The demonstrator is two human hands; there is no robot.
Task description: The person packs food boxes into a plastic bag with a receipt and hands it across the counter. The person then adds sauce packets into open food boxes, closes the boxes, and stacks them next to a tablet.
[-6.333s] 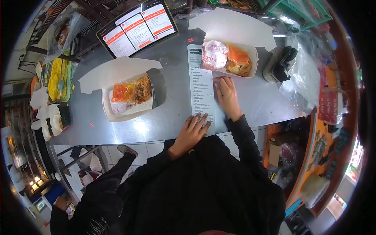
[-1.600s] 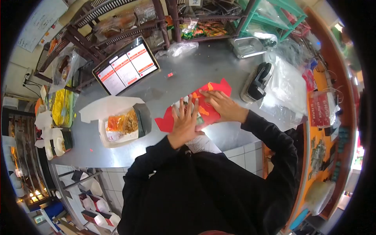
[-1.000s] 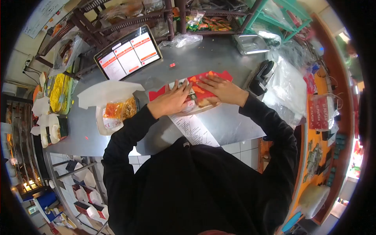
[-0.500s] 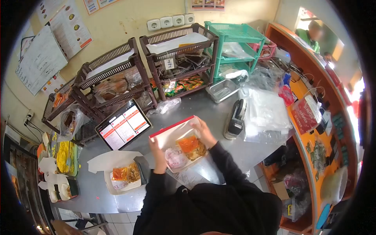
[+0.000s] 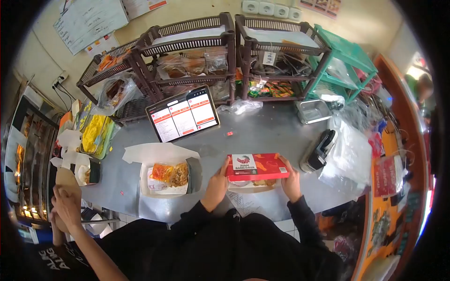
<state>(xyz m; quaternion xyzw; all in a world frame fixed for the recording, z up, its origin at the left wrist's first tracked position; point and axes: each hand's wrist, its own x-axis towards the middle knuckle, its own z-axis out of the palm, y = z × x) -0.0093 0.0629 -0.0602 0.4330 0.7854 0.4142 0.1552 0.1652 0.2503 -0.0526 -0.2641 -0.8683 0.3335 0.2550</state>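
Note:
Between my two hands is a red-lidded meal box (image 5: 255, 166), its printed lid tilted down over the food, with some food still showing at the front gap. My left hand (image 5: 217, 188) grips the box's left end, and my right hand (image 5: 291, 183) has hold of the right end. Partly under the box lies a printed paper slip (image 5: 246, 204). To the left of my left hand stands an open white meal box (image 5: 161, 192) holding a wrapped portion, an orange piece and a brown fried piece.
Behind are a tablet (image 5: 182, 114), brown racks (image 5: 233, 56) and a green rack (image 5: 344, 63). At right lie a metal tray (image 5: 313, 112), a black stapler-like device (image 5: 318, 151) and plastic bags (image 5: 349, 154). A co-worker's hand (image 5: 67, 206) holds something brown at left.
The lid of the box in my hands has swung down from open to nearly closed. My view has turned left, and a co-worker's arms have come in at the lower left.

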